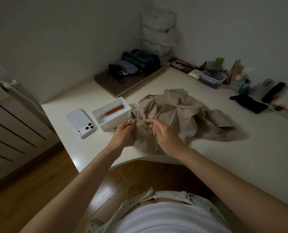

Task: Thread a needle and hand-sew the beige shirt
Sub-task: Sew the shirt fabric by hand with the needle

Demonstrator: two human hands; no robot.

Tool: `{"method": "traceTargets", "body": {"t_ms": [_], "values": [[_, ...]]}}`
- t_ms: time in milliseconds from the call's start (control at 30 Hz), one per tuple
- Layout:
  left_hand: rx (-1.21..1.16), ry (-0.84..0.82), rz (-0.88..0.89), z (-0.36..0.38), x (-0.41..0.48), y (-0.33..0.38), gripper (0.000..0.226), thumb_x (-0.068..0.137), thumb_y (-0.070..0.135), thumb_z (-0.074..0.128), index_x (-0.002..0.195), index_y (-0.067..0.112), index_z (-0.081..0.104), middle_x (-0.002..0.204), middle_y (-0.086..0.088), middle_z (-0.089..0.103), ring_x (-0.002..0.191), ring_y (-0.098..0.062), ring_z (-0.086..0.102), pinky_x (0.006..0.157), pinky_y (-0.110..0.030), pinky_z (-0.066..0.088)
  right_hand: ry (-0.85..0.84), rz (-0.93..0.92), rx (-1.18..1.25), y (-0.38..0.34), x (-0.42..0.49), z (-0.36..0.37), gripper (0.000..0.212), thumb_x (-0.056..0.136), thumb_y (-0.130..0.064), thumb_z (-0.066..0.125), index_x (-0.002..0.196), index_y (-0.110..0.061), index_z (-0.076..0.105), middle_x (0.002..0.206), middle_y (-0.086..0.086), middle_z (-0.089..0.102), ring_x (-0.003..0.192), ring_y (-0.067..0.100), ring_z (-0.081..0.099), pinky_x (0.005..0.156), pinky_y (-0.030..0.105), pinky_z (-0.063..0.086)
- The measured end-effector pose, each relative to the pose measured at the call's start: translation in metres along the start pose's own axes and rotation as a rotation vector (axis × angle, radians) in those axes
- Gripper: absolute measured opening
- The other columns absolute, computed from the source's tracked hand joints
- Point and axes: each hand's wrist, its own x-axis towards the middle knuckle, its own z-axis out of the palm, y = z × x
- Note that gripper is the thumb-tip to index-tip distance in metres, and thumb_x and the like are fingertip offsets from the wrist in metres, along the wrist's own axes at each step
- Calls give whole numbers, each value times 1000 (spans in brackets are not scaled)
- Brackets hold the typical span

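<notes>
Dimly lit room; shirt point(178, 111) on cream desk point(223, 148).

Reaching in from below with both forearms bare: left from 7 o'clock, right from 4 o'clock, converging just left of centre. Holding left hand point(123, 133) back-up, wrist straight, with fingers point(129, 123) curled over a bunched fold of shirt point(181, 113) at its 12 o'clock. Holding right hand point(166, 137) at 3 o'clock of the left, close but apart, back toward camera, wrist slightly bent. Pinching same fold with right thumb and forefinger, pointed to 10 o'clock, with other fingers loosely curled beneath. Unable to tell whether anything thin sits within the pinch.
</notes>
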Motion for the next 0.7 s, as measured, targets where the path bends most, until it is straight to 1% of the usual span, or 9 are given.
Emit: {"method": "traceTargets", "body": {"t_ms": [100, 167, 233, 300, 367, 467, 600, 633, 700], "values": [[7, 8, 13, -1, 3, 0, 23, 103, 20, 36, 91, 23, 56, 82, -1, 57, 71, -13, 53, 57, -22, 40, -57, 28, -15, -1, -2, 2, 29, 103, -17, 31, 127, -13, 47, 70, -7, 48, 63, 6, 49, 64, 29, 49], [13, 2, 6, -2, 5, 0, 22, 103, 21, 37, 93, 21, 56, 80, -2, 55, 69, -14, 50, 57, -24, 37, -80, 57, -17, -1, -2, 3, 16, 103, -21, 31, 114, -18, 43, 72, -1, 53, 64, 15, 53, 64, 39, 51], [20, 1, 1, -3, 7, -1, 21, 103, 22, 38, 92, 20, 56, 79, -2, 55, 69, -15, 50, 56, -25, 37, -99, 72, -26, -1, -2, 5, 7, 102, -22, 33, 103, -21, 40, 72, 1, 56, 65, 17, 56, 64, 42, 52], [30, -3, 5, -3, 9, -1, 21, 103, 23, 38, 92, 21, 56, 80, -2, 56, 70, -15, 51, 57, -25, 38, -115, 76, -44, -2, -1, 6, 5, 102, -21, 35, 101, -21, 40, 72, 2, 57, 66, 17, 58, 64, 40, 53], [26, -3, 11, -3, 10, 0, 22, 103, 22, 37, 91, 21, 56, 79, -1, 56, 69, -14, 52, 57, -23, 38, -127, 79, -62, -2, 1, 6, 5, 102, -19, 36, 100, -19, 41, 72, 0, 56, 66, 14, 58, 61, 32, 51], [40, 0, 22, -4, 11, 1, 24, 103, 21, 38, 88, 21, 56, 78, -1, 56, 69, -14, 52, 57, -25, 38, -137, 88, -95, -2, 4, 5, 5, 101, -18, 39, 99, -19, 43, 66, -8, 50, 59, 4, 52, 52, 16, 38], [99, 0, 90, -5, 13, 5, 21, 102, 20, 40, 90, 12, 57, 82, -6, 57, 74, -17, 53, 63, -26, 42, -117, 83, -126, -6, 8, 4, 8, 100, -17, 42, 103, -13, 48, 62, -12, 45, 54, 1, 46, 49, 12, 34], [133, 5, 135, -5, 14, 5, 21, 101, 19, 41, 94, 6, 56, 85, -10, 56, 76, -20, 53, 65, -29, 43, -112, 84, -131, -7, 10, 3, 9, 100, -17, 42, 103, -12, 49, 62, -12, 45, 53, 0, 45, 49, 12, 33], [206, 19, 245, -5, 16, 3, 20, 100, 14, 44, 97, -3, 55, 83, -15, 54, 72, -23, 49, 61, -34, 41, -97, 87, -140, -9, 11, 3, 10, 100, -17, 42, 104, -11, 49, 62, -12, 44, 53, 1, 44, 47, 11, 33]]}}
